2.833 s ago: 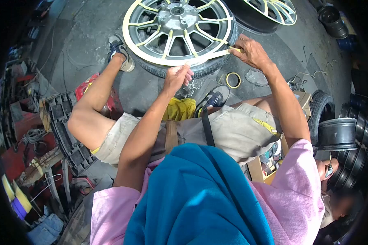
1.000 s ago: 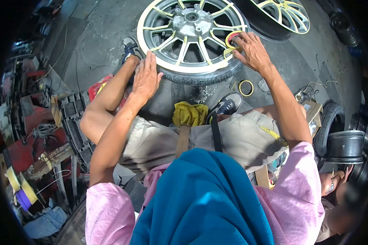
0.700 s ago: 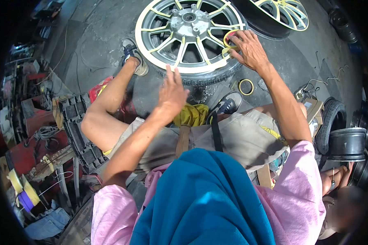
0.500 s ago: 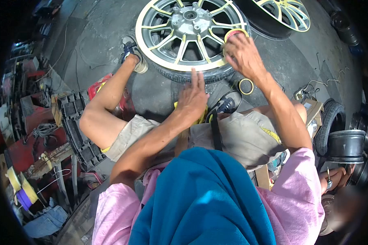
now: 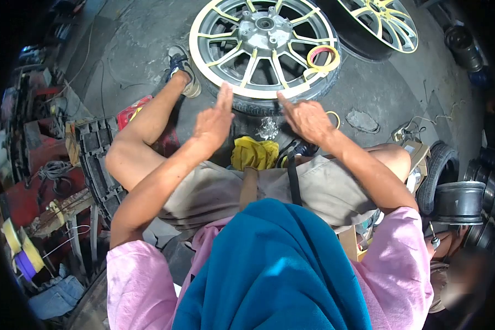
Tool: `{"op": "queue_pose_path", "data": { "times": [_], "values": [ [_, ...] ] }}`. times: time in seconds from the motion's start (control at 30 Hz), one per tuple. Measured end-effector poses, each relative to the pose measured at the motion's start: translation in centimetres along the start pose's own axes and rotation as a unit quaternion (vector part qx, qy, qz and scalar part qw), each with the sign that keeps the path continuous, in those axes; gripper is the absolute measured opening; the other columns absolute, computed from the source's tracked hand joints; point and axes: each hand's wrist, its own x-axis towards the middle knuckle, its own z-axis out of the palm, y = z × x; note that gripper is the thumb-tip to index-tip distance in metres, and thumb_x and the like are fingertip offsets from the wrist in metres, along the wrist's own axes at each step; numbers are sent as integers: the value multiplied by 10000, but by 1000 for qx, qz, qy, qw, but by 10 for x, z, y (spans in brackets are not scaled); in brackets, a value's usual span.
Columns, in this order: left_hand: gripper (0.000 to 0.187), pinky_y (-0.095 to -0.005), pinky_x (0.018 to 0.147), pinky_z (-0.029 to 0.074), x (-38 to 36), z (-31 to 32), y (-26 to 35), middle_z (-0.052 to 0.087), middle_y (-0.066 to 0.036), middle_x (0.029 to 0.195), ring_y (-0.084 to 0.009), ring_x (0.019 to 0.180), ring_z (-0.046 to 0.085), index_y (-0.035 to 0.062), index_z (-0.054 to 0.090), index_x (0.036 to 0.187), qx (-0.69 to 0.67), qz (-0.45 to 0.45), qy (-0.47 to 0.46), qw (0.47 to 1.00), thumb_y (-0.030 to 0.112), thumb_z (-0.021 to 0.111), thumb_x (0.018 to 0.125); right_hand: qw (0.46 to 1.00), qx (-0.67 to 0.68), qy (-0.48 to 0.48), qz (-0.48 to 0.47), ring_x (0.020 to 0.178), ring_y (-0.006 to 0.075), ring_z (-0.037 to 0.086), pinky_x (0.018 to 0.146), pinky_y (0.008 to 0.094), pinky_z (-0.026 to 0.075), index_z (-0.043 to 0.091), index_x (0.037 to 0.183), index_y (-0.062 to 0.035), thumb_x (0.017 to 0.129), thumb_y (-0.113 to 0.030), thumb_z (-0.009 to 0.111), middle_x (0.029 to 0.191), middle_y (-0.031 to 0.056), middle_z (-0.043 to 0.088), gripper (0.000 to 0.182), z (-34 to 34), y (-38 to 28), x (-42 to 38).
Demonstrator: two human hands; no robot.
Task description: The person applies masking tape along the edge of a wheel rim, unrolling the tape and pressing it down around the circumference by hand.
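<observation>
Two hands working apart, neither gripping: left hand (image 5: 213, 122) extending fingers, right hand (image 5: 312, 122) pointing, fingertips meeting near edge of taped wheel (image 5: 249, 72); tape roll (image 5: 336, 58) resting beyond right hand.

The wheel (image 5: 257, 37) is metal with a dull, grainy hub; smooth, papery tape (image 5: 336, 59) rests at its lower right edge. The floor (image 5: 132, 33) is rough and matt, 1 crumpled cloth (image 5: 253, 154) matt, 1 rim (image 5: 459, 202) glossy metal.

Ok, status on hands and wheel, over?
Left hand and right hand: nothing gripped, fingertips at near edge of wheel. Wheel: yellow tape on its face. Possible obstruction: tape roll lying on right side.
</observation>
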Motion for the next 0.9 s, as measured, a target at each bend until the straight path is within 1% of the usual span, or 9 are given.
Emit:
{"op": "queue_pose_path", "data": {
  "times": [0.13, 0.33, 0.47, 0.63, 0.7, 0.73, 0.77, 0.8, 0.9],
  "values": [
    [712, -481, 729, 579, 8, -8, -38, 162, -159, 1640, -383, 828, 703, 8, 228, 1541, 40, -16, 56, 997, 202, 590, 959, 998, 58, -6, 14, 610, 392, 644, 634, 489, 524, 388, 1463, 17, 969, -240, 559, 643, 192, 638, 582, 14, -40, 34],
    [722, -458, 739, 582, 33, -15, -79, 210, -183, 1621, -364, 880, 699, -35, 233, 1524, 98, 18, 105, 989, 179, 603, 942, 989, 150, -6, 3, 717, 395, 670, 710, 482, 532, 528, 1364, -22, 940, -225, 582, 721, 207, 668, 474, -16, -43, 68],
    [705, -441, 759, 586, 72, -31, -122, 251, -185, 1607, -352, 946, 696, -22, 238, 1530, 182, -1, 65, 981, 217, 582, 963, 987, 159, 24, 20, 945, 400, 668, 872, 458, 522, 630, 1269, -56, 952, -228, 600, 1020, 225, 698, 362, -50, 23, 71],
    [563, -413, 792, 583, 117, -54, -179, 531, -218, 1403, -361, 966, 692, -43, 402, 1433, 156, -51, 37, 986, 255, 556, 981, 980, 84, 130, 126, 939, 368, 684, 835, 431, 536, 727, 1059, -45, 920, -242, 621, 1046, 200, 703, 263, -86, 152, 82],
    [426, -395, 759, 593, 136, -48, -207, 675, -196, 1141, -311, 897, 712, -43, 547, 1275, -11, -20, 67, 998, 276, 563, 994, 937, 180, 201, 221, 967, 353, 691, 863, 410, 528, 726, 1103, -52, 917, -263, 609, 1047, 191, 711, 304, -77, 197, 89],
    [426, -395, 759, 593, 136, -61, -191, 675, -196, 1141, -311, 897, 712, -43, 547, 1275, -10, -18, 64, 998, 276, 563, 994, 937, 181, 200, 224, 967, 353, 691, 863, 410, 528, 726, 1103, -52, 917, -263, 609, 1047, 191, 711, 304, -70, 217, 94],
    [391, -379, 737, 597, 134, -71, -173, 682, -171, 1051, -269, 856, 709, -38, 574, 1203, -232, -99, 18, 967, 295, 564, 1000, 933, 154, 200, 256, 975, 346, 692, 872, 407, 525, 723, 1120, -56, 921, -289, 599, 1043, 188, 715, 331, -60, 235, 98],
    [372, -363, 716, 601, 133, -79, -160, 689, -145, 962, -227, 814, 707, -34, 602, 1131, -440, -177, -32, 880, 315, 564, 1007, 928, 127, 199, 289, 983, 339, 693, 880, 403, 521, 719, 1137, -60, 924, -316, 589, 1038, 185, 718, 357, -48, 248, 101],
    [354, -340, 650, 614, 146, -71, -154, 673, -146, 901, -191, 750, 696, -29, 582, 1035, -475, -186, -21, 860, 324, 580, 1010, 917, 152, 170, 326, 1018, 351, 684, 914, 399, 509, 715, 1164, -83, 928, -372, 562, 1056, 187, 719, 404, -28, 264, 117]
  ]
}}
